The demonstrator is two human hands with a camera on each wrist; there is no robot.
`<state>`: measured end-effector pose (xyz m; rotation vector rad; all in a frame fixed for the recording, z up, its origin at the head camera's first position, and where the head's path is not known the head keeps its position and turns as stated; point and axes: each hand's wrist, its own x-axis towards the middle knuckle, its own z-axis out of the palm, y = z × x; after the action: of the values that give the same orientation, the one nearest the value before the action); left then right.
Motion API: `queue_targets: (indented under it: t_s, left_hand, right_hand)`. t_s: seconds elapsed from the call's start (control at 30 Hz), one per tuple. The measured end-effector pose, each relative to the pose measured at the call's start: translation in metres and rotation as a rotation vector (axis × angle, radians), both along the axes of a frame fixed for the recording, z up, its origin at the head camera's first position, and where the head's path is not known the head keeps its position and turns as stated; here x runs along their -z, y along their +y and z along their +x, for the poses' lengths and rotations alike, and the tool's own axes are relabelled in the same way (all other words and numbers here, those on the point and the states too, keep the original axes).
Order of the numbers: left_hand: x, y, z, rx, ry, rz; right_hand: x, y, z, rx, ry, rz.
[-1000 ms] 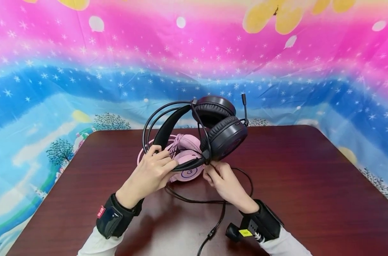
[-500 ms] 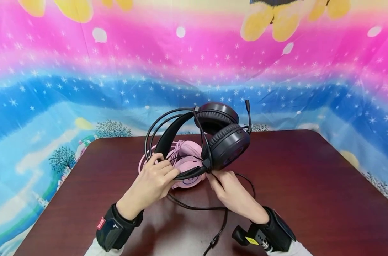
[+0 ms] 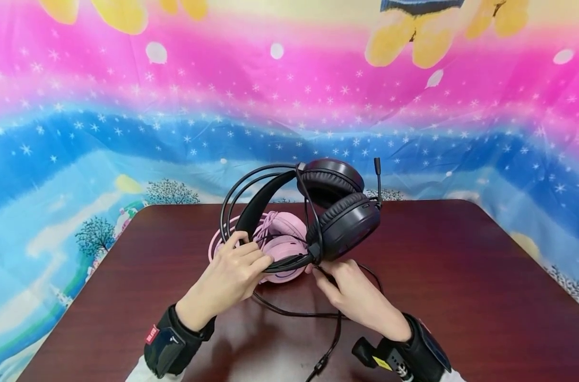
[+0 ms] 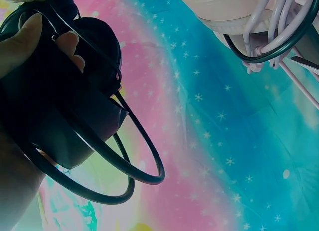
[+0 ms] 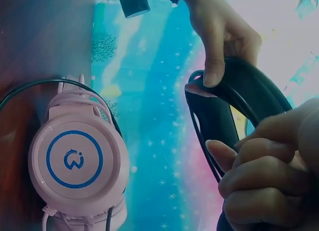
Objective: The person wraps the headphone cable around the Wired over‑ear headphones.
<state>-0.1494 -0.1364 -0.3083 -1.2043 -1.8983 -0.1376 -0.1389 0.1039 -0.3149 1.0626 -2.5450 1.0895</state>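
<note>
My left hand (image 3: 234,268) grips the headband of a black over-ear headset (image 3: 353,225), holding it raised and tilted above the table. The ear cups point to the far right, and a thin boom microphone (image 3: 377,167) sticks up from the nearer one. Just below that cup, my right hand (image 3: 353,289) has curled fingers pinching the headset's black cable; its fingertips are partly hidden. In the right wrist view the curled fingers (image 5: 264,176) lie close to the headband. Behind the black headband, a pink headset (image 3: 286,225) lies on the table, its pink cord bundled.
The black cable (image 3: 294,314) loops across the brown table (image 3: 461,286) and runs off the front edge of the view past a small inline piece (image 3: 320,365). A printed pink and blue cloth (image 3: 289,106) hangs behind and at the sides.
The head view has tilted up, so everything sits lower. My right forearm has swung slightly outward and toward me, fingers staying beneath the ear cup. The left hand keeps its grip on the headband.
</note>
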Motion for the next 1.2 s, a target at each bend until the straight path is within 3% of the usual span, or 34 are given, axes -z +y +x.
queue_targets:
  t_s: [0.2,0.33,0.43,0.67,0.87,1.0,1.2]
  left_hand:
    - [-0.001,-0.001,0.002,0.002,-0.042,-0.022]
    - [0.0,0.001,-0.004,0.01,-0.045,-0.039]
    - [0.0,0.003,-0.01,-0.003,-0.042,-0.049]
    - [0.008,0.0,-0.01,-0.008,-0.033,-0.074]
    - [0.01,0.003,-0.009,0.009,-0.025,-0.088]
    - [0.011,0.007,-0.006,0.013,-0.009,-0.113]
    - [0.015,0.012,-0.003,0.046,-0.027,-0.131]
  right_hand:
    - [-0.008,0.006,-0.001,-0.033,0.056,0.12]
    - [-0.024,0.011,-0.001,-0.049,0.15,0.26]
    - [-0.039,0.015,0.001,-0.073,0.186,0.307]
    - [-0.055,0.026,-0.004,-0.161,0.294,0.116]
    - [-0.055,0.035,-0.012,-0.214,0.285,0.082]
    - [-0.053,0.043,-0.02,-0.247,0.306,0.001]
    - [-0.048,0.057,-0.032,-0.246,0.269,-0.1]
